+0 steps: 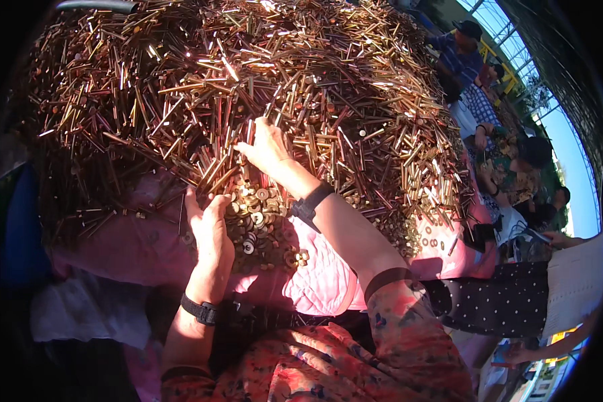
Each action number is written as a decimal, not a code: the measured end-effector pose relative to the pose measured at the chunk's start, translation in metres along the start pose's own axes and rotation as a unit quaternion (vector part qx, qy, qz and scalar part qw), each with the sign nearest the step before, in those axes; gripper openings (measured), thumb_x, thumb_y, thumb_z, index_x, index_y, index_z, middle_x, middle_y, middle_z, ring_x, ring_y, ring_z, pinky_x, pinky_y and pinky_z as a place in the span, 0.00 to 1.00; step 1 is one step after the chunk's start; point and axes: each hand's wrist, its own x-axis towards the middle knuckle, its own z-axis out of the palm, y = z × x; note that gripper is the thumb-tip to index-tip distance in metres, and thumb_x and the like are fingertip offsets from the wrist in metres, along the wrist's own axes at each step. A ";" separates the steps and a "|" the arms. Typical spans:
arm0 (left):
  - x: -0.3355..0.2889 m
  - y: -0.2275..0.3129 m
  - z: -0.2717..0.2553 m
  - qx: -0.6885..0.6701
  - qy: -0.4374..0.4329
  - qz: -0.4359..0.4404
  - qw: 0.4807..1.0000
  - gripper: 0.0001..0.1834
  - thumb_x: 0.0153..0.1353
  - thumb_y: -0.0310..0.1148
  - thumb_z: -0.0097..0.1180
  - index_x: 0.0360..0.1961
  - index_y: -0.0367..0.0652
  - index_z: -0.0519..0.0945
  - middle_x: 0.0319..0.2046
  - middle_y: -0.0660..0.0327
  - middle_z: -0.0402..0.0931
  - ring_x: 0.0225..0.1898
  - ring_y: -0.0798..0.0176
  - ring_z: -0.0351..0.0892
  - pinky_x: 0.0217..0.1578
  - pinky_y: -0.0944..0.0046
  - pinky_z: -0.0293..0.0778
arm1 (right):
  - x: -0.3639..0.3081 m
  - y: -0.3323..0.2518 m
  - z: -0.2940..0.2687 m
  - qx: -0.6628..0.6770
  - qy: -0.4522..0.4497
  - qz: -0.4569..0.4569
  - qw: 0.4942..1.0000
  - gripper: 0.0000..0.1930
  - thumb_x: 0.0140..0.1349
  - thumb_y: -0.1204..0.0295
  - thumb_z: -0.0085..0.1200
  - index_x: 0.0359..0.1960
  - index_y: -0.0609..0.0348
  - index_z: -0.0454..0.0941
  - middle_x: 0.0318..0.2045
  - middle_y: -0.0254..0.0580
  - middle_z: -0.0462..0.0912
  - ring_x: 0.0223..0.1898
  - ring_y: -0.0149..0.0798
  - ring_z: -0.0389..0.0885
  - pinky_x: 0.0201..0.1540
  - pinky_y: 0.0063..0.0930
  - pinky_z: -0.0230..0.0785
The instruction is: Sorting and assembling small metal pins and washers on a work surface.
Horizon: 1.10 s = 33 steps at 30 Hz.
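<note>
Head: washers on seemingly quilted cloth

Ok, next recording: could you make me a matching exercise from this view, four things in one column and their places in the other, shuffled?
Column one
1. The person's bare left hand
2. The person's bare right hand
3. Small ring-shaped brass-coloured metal pieces
4. Pink quilted cloth

Column two
A. Underneath the metal pieces, partly sunlit
B. Heaped just right of one hand and lower in the picture than the other
C. At the thin copper-coloured metal rods, the higher hand in the picture
D. The lower hand in the picture

Pairs: 1-D, 2-C, 3-B, 4-A
</note>
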 end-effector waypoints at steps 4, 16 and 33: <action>-0.004 0.009 0.003 0.041 0.006 0.011 0.999 0.42 0.49 0.21 0.56 0.66 0.38 0.51 0.43 0.57 0.67 0.40 0.67 0.70 0.47 0.70 0.66 | 0.007 -0.015 0.013 -0.066 0.024 0.058 0.996 0.27 0.47 0.68 0.59 0.45 0.66 0.59 0.24 0.53 0.77 0.29 0.50 0.79 0.32 0.41 0.70; -0.012 0.027 0.001 -0.026 -0.024 0.030 0.999 0.40 0.51 0.25 0.56 0.64 0.32 0.52 0.42 0.56 0.72 0.40 0.68 0.72 0.49 0.69 0.66 | -0.009 -0.033 -0.008 0.079 0.033 0.143 0.986 0.18 0.50 0.71 0.51 0.39 0.60 0.58 0.21 0.51 0.76 0.26 0.55 0.78 0.30 0.47 0.68; -0.020 0.042 -0.001 -0.044 -0.039 0.031 0.998 0.38 0.54 0.26 0.55 0.64 0.32 0.53 0.49 0.56 0.67 0.40 0.70 0.71 0.44 0.70 0.67 | 0.008 -0.082 0.035 -0.021 -0.036 0.211 0.977 0.42 0.42 0.68 0.63 0.59 0.64 0.52 0.55 0.62 0.59 0.51 0.60 0.71 0.50 0.47 0.69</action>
